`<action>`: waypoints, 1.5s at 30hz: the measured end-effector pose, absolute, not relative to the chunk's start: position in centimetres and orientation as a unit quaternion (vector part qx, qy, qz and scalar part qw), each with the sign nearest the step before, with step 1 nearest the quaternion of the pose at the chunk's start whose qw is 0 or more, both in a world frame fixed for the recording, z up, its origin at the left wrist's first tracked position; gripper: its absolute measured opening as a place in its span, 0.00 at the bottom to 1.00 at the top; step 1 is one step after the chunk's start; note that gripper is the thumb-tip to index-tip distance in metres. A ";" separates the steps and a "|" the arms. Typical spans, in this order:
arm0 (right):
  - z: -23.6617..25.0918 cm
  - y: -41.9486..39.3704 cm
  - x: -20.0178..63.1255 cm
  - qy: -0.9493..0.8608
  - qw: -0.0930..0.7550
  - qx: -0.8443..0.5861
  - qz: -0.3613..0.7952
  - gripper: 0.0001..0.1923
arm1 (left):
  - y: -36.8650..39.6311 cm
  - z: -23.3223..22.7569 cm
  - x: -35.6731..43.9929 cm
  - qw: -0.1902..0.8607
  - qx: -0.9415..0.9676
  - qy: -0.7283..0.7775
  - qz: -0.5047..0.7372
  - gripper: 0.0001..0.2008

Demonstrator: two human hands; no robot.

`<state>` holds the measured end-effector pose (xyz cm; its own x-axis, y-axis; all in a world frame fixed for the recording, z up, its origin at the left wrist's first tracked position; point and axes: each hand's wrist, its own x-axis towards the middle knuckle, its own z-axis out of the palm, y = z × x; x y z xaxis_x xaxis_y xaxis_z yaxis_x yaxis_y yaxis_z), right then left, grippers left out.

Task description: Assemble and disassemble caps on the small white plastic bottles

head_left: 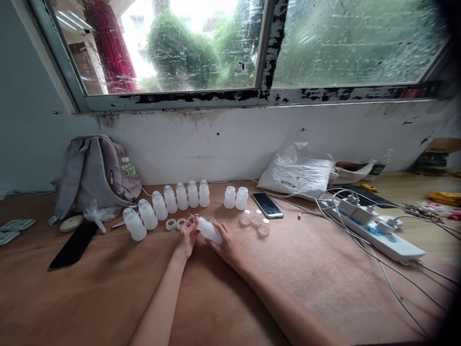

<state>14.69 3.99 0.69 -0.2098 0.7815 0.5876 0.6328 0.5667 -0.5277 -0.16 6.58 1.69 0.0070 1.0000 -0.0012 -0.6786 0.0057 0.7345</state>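
Tilted between my hands is a small frosted white baby bottle (212, 231), its top end toward the left. My right hand (227, 244) wraps round the body. At the top end, the fingers of my left hand (187, 238) are closed, with a thin clear edge showing above them; that part is too small to make out. Two white rings (171, 224) lie just left of my left hand. On the far side, two bottles without caps (229, 197) stand upright. Several clear cap-like pieces (262, 229) rest right of my right hand.
Several capped bottles (159, 205) stand in a slanting row at left. A black phone (74, 245), a grey backpack (91, 173) and a plastic bag (101, 214) lie beyond. To the right are another phone (267, 205), a silver parcel (297, 168) and a power strip (382, 235) with loose cables.
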 end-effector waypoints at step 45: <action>1.2 3.8 15.5 -0.761 0.444 -0.466 0.085 0.17 | 5.8 2.2 -0.2 0.625 0.295 0.372 0.620 0.15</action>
<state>15.46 3.77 1.21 -0.1717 0.7841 0.5964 0.6322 0.5520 -0.5437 -0.21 5.82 2.19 -0.0438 0.9941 -0.0996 -0.5559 0.0586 0.8292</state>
